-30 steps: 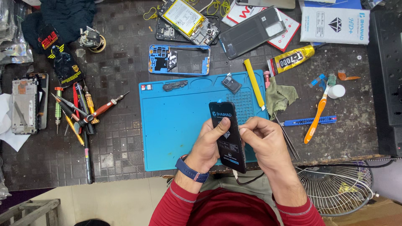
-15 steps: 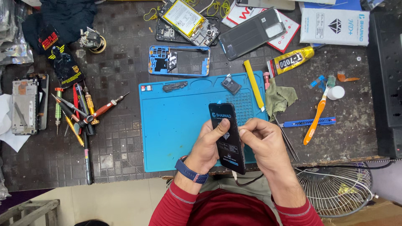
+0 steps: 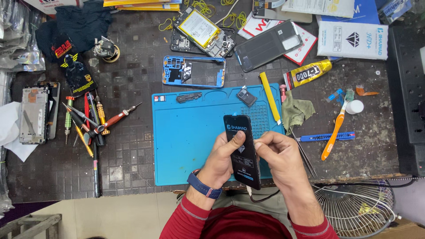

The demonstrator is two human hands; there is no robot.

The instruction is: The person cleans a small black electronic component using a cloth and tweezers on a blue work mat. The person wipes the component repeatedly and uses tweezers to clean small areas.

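Note:
A black phone screen panel [image 3: 241, 150] with a protective film is held upright over the blue repair mat [image 3: 190, 137]. My left hand [image 3: 221, 161] grips its left edge, thumb on the front face; a blue band sits on that wrist. My right hand [image 3: 281, 159] holds the right edge, its fingertips pinched at the upper right side of the panel. A thin flex cable hangs below the panel's lower end.
A blue phone frame [image 3: 194, 71], an opened phone with battery [image 3: 201, 31] and a dark back cover [image 3: 265, 44] lie beyond the mat. Screwdrivers [image 3: 88, 121] lie left, glue tube [image 3: 307, 74], green cloth [image 3: 295, 113], orange toothbrush [image 3: 334, 132] and tweezers [image 3: 303, 150] right. A fan [image 3: 354, 206] sits below the table edge.
The panel has tilted slightly and my right fingers have shifted along its right edge. Both hands stay over the mat's lower right area.

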